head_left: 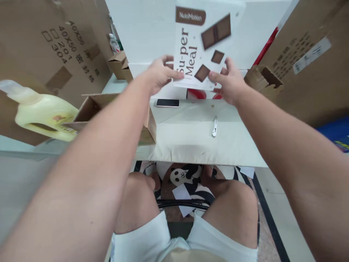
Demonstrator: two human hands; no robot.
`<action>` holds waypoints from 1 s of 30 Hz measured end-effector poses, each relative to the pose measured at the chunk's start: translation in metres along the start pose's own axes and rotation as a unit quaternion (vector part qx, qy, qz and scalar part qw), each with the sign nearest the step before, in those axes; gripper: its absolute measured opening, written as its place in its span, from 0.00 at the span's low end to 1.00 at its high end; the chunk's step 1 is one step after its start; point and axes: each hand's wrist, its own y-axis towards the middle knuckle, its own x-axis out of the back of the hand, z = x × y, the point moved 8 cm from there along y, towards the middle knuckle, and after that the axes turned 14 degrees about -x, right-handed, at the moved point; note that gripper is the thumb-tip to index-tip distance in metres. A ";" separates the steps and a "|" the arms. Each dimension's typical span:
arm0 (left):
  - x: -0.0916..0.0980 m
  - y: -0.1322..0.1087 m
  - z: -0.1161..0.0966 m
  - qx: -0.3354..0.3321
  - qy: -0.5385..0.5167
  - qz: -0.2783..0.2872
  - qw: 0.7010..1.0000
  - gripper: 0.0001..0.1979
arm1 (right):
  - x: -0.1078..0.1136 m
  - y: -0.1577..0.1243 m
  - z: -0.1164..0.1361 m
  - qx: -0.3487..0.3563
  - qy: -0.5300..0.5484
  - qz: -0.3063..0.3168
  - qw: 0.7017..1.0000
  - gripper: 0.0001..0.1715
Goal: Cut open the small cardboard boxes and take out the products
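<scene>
A white box (201,47) printed "Su-per Meal", with brown chocolate pieces on it, is held up above the back of the table. My left hand (163,74) grips its lower left edge, thumb on the front face. At its lower right corner my right hand (228,80) holds it in the same way. Below it on the table (185,145) lie a phone (167,103) with a dark screen and a small white cutter (215,127).
An open cardboard box (149,127) stands left, partly behind my left forearm, beside a yellow jug (49,112). Large cartons (81,22) (305,72) flank both sides. White boxes (147,32) stand at the back. A small open carton (263,80) is at the right.
</scene>
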 end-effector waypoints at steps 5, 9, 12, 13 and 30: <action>-0.046 -0.057 0.078 -0.001 0.101 -0.070 0.992 0.19 | 0.082 -0.048 -0.128 -0.164 0.076 -0.206 0.962 0.22; -0.084 -0.122 0.139 0.070 0.075 0.054 0.993 0.09 | 0.170 -0.133 -0.198 -0.292 0.077 -0.374 0.877 0.07; -0.086 -0.155 0.163 0.093 0.067 0.081 0.990 0.04 | 0.222 -0.178 -0.211 -0.320 0.043 -0.456 0.829 0.04; -0.086 -0.162 0.168 0.100 0.067 0.085 0.989 0.04 | 0.235 -0.188 -0.213 -0.325 0.028 -0.479 0.815 0.04; -0.082 -0.165 0.181 0.104 0.055 0.066 0.991 0.10 | 0.272 -0.198 -0.227 -0.363 -0.032 -0.600 0.712 0.17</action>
